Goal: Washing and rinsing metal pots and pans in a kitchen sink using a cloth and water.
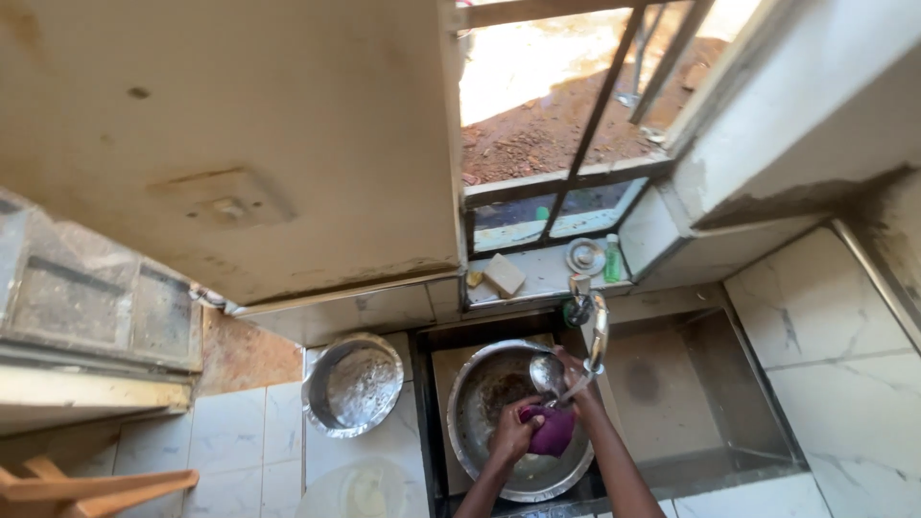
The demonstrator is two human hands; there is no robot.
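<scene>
My left hand [513, 432] grips a purple cloth [553, 432] and presses it against a metal ladle [549, 373]. My right hand [578, 376] holds the ladle by its handle, bowl end tilted up to the left. Both hands work over a large steel basin [475, 393] that sits in the left part of the sink [710, 384]. The tap [597, 326] curves down just above my right hand.
A second steel bowl [352, 386] stands on the white tiled counter [240, 432] left of the sink. On the window sill lie a soap bar [504, 275], a round metal lid [584, 256] and a small green bottle [612, 259]. A wooden frame [91, 484] pokes in at bottom left.
</scene>
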